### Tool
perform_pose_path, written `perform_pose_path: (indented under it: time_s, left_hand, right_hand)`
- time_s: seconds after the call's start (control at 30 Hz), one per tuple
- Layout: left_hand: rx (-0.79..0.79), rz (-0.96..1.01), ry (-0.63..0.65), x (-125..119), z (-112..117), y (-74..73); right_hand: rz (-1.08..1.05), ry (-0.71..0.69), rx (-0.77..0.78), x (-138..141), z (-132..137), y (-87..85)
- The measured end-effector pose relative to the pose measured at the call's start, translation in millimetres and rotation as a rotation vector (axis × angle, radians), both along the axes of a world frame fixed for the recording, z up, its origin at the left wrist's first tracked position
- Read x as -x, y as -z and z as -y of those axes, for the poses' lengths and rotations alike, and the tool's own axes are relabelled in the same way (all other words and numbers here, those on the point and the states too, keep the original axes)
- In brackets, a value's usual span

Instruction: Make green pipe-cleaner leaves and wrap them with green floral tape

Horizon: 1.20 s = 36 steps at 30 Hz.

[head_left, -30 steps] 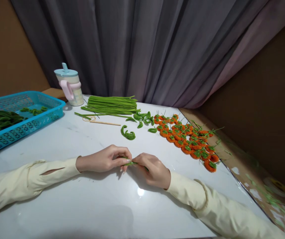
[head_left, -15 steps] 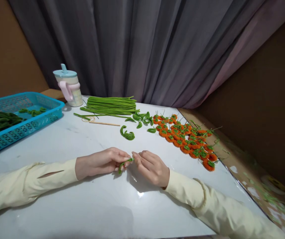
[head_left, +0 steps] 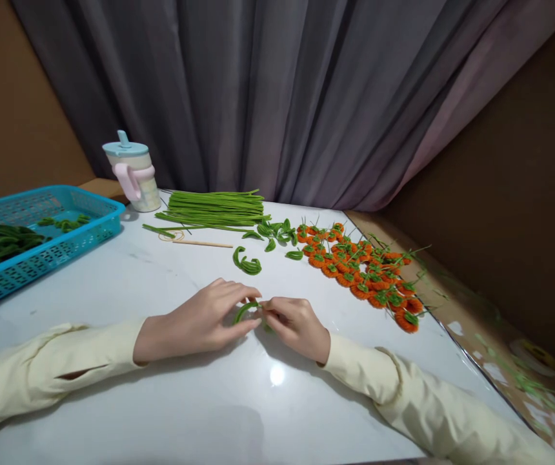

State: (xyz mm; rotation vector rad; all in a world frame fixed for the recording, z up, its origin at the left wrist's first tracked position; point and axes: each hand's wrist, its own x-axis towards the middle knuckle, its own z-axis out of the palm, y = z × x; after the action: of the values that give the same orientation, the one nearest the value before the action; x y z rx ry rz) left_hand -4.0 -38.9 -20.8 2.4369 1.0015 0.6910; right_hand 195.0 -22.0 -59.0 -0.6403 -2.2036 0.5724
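A short curved piece of green pipe cleaner (head_left: 244,311) is over the white table, its right end pinched between the thumb and fingers of my right hand (head_left: 297,326). My left hand (head_left: 204,320) is spread around the piece, thumb below and fingers above, with a gap between them. Whether a left fingertip touches the piece I cannot tell. Just beyond my hands lie several curved green pipe cleaner pieces (head_left: 248,264). Further back is a small pile of looped green leaves (head_left: 277,230), with a single leaf (head_left: 294,255) in front of it.
Orange fuzzy pumpkins (head_left: 340,261) with green tops cover the table's right side. Behind are a bundle of long green pipe cleaners (head_left: 214,208) and a thin wooden stick (head_left: 202,243). A blue basket (head_left: 98,225) and a lidded cup (head_left: 142,187) stand left. Scraps lie beyond the right edge.
My left fingers have spread apart, letting go of the green piece. My right hand has closed on its end, slightly left of before. The view has shifted a little.
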Motion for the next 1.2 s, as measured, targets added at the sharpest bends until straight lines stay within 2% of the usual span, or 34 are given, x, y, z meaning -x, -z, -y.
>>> perform_pose_path:
  time_s: [0.1,0.27,0.37,0.5,0.77,0.83,0.93,1.1,1.2]
  left_hand:
    - [-0.171,-0.117,0.054,0,2,2.0]
    - [-0.210,-0.171,0.033,-1,2,4.1]
    - [-0.165,-0.200,0.031,-2,1,0.2]
    - [-0.028,-0.230,0.043,-2,0,-8.3]
    - [0.120,-0.288,0.058,-1,0,-18.2]
    - [0.195,-0.245,0.065,-1,-2,-19.0]
    - [0.392,-0.165,0.081,1,-8,-18.7]
    - [0.797,0.036,0.087,5,-23,-12.0]
    - [1.075,0.169,0.086,5,-30,-5.2]
  right_hand:
    - [-0.017,0.007,0.077,3,2,-1.9]
    - [0.001,0.019,0.063,5,3,-2.6]
    - [0.018,0.027,0.048,5,4,-2.1]
    - [0.045,-0.006,0.016,4,2,-1.4]
    - [0.240,-0.136,-0.205,-3,-4,-0.2]
    - [0.283,-0.148,-0.312,-3,-4,0.0]
    - [0.320,-0.152,-0.512,-1,-4,0.2]
    - [0.337,-0.094,-0.812,0,-4,-0.4]
    - [0.347,-0.088,-0.906,0,-4,-1.3]
